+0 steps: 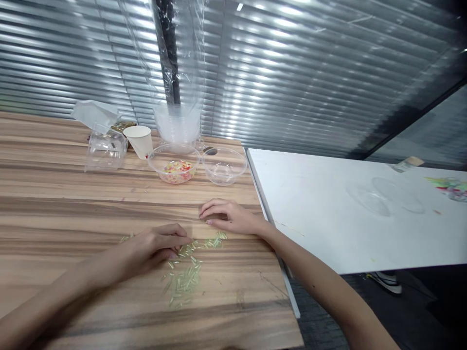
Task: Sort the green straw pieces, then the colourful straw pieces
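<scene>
Left hand: fingers curled low at the edge of the pale green pieces, can't tell if I'm pinching any. Right hand: fingers bent, thumb parted from them, just above the right end of the scatter. Pieces lie loose on the wood-grain desk, between my hands and on my side of them; a few more sit just beyond my left wrist. Past both hands: clear bowl with red/yellow bits, second clear bowl right beside it, white paper cup to their left. Right of my right hand: white desk.
</scene>
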A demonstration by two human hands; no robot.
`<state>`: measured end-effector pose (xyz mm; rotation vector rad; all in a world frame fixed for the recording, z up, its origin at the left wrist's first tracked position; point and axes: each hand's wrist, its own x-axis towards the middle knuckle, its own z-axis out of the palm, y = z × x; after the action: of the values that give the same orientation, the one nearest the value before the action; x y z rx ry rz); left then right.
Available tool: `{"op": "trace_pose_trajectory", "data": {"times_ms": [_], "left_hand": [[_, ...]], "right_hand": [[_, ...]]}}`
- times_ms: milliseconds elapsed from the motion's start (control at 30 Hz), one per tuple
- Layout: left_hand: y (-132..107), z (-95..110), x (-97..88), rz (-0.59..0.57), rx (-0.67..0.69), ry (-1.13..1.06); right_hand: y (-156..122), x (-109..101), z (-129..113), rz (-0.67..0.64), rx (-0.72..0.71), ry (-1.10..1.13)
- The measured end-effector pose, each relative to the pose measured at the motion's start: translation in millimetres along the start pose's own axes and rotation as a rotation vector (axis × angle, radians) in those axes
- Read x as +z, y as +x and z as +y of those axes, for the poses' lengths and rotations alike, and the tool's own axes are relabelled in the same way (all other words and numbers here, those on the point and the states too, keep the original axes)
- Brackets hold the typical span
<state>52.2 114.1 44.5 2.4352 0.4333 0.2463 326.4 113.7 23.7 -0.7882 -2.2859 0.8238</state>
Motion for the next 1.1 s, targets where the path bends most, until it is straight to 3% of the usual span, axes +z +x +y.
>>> {"op": "trace_pose_trajectory", "data": {"times_ms": [1100], "left_hand": [[-0.4, 0.3, 1.1, -0.026, 0.026, -0.035]], "right_hand": [[-0.1, 1.9, -2.0, 0.02, -0.049, -0.09]]}}
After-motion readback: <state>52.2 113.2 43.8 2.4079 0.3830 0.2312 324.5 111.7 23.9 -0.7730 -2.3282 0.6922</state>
